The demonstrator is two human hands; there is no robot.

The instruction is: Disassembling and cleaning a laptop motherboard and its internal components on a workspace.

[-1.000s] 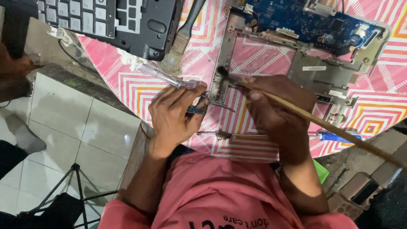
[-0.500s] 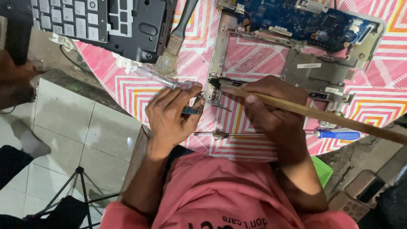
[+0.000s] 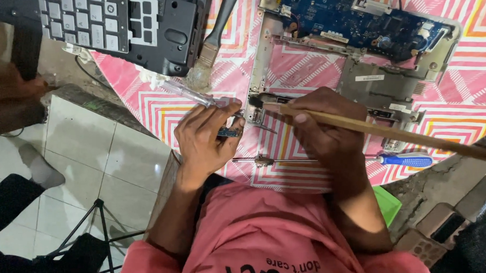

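Left hand (image 3: 205, 138) clenched around a small blue circuit board (image 3: 229, 132), pinched between thumb and fingers just above the pink patterned worktop (image 3: 161, 110). Right hand (image 3: 323, 131) closed in a firm grip on a long wooden-handled brush (image 3: 372, 129), bristle end laid at the near-left corner of the opened laptop chassis (image 3: 370, 83), right beside the held board. Compared with a second ago: brush tip drawn in nearer to the chassis corner and the little board, hands closer together, left thumb pressed more squarely over the board; a sign, likely, of cleaning work settled on that one spot. Farther out: a blue-handled screwdriver (image 3: 405, 159) lying flat near the worktop's near edge, shaft passing under the right wrist; a clear-handled tool (image 3: 190, 93) beyond the left fingers; a wide paintbrush (image 3: 215, 32); a detached keyboard panel (image 3: 126, 27) at the far left; blue mainboard (image 3: 357, 17) within the chassis.
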